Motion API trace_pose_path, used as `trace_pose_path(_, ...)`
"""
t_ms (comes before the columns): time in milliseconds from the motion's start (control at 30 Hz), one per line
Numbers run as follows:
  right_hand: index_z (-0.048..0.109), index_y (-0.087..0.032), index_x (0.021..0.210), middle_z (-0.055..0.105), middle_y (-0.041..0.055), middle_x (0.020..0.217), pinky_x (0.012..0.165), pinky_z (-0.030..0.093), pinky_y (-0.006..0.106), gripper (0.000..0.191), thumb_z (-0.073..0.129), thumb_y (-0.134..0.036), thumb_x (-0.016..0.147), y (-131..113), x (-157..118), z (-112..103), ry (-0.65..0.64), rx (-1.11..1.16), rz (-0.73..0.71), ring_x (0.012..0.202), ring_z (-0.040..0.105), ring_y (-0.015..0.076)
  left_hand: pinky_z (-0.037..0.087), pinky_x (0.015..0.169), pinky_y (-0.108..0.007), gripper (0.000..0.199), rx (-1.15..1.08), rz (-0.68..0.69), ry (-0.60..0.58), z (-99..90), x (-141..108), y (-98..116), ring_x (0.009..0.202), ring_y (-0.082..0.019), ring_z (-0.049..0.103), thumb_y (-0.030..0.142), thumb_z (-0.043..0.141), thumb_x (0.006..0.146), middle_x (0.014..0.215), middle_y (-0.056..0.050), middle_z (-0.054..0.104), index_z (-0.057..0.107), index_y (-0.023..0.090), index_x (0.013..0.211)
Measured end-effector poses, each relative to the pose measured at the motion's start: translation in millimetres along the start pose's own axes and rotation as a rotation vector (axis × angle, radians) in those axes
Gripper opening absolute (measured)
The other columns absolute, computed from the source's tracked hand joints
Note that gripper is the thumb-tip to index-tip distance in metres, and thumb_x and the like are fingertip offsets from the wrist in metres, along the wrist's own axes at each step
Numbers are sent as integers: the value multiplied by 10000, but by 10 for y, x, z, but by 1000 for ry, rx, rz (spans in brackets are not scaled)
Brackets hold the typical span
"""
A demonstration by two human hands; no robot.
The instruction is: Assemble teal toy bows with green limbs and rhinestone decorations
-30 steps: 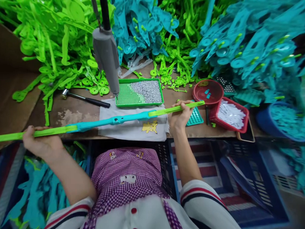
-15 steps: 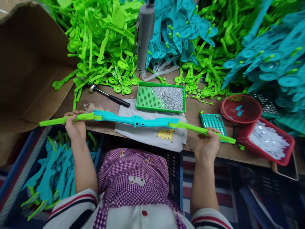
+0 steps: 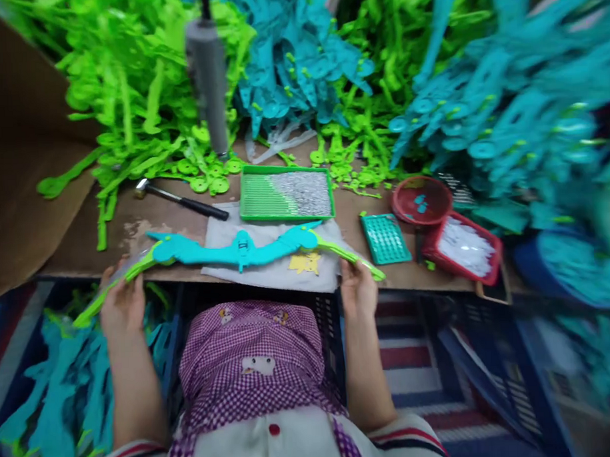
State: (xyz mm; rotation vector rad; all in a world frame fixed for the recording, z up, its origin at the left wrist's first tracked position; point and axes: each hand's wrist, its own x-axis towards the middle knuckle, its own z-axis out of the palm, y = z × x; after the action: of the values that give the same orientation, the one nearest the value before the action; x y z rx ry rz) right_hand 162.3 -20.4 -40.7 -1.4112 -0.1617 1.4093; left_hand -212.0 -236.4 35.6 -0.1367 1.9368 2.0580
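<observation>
A long plastic piece (image 3: pixel 243 252), blue in the middle with a green arm at each end, spans the space between my hands over the table's front edge. My left hand (image 3: pixel 122 298) is closed around its left green arm, and my right hand (image 3: pixel 358 286) holds the right green arm near its tip. Its blue part lies over a white cloth (image 3: pixel 218 235) with a yellow figure. Just behind are a green tray (image 3: pixel 288 217) of small metal pins and a hammer (image 3: pixel 184 203) with a black handle.
Heaps of green parts (image 3: pixel 130 94) and blue parts (image 3: pixel 289 62) line the back. A grey power driver (image 3: pixel 209 88) hangs there. Rightward are a teal tray (image 3: pixel 386 239), a red bowl (image 3: pixel 419 201) and a red basket (image 3: pixel 494 265). A crate of parts (image 3: pixel 55 397) stands lower left; cardboard (image 3: pixel 27 171) rises above.
The long piece has turned so its broad blue side shows, and its green arms now slope down at both ends. Both hands sit lower and nearer each other. The camera view has shifted.
</observation>
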Motion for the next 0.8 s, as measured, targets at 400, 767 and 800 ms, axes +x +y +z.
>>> trace_pose_path(400, 623, -142, 650, 663, 31, 526, 411, 538, 198, 357, 815, -439, 694, -237, -92, -215, -321, -404, 296, 444, 641, 134, 576, 954, -442, 255, 368, -22, -73, -500, -390, -127, 1077, -210, 688, 372, 698, 727, 1020, 204, 746, 679, 596, 848)
trace_pose_path(767, 641, -155, 1063, 670, 131, 1161, 866, 527, 376, 219, 441, -183, 978, 520, -1338, 1762, -1532, -1339, -780, 1057, 620, 229, 628, 744, -355, 326, 370, -2, -148, -231, -427, -710, 802, -210, 705, 583, 664, 784, 740, -30, 650, 576, 277, 711)
trace_pose_path(800, 627, -156, 1099, 647, 130, 1211, 878, 519, 374, 252, 409, -139, 974, 675, -1356, 2005, -1541, -1406, -866, 1104, 596, 230, 626, 754, -381, 327, 390, -12, -178, -232, -489, -724, 799, -217, 705, 583, 654, 790, 741, -32, 643, 565, 278, 712)
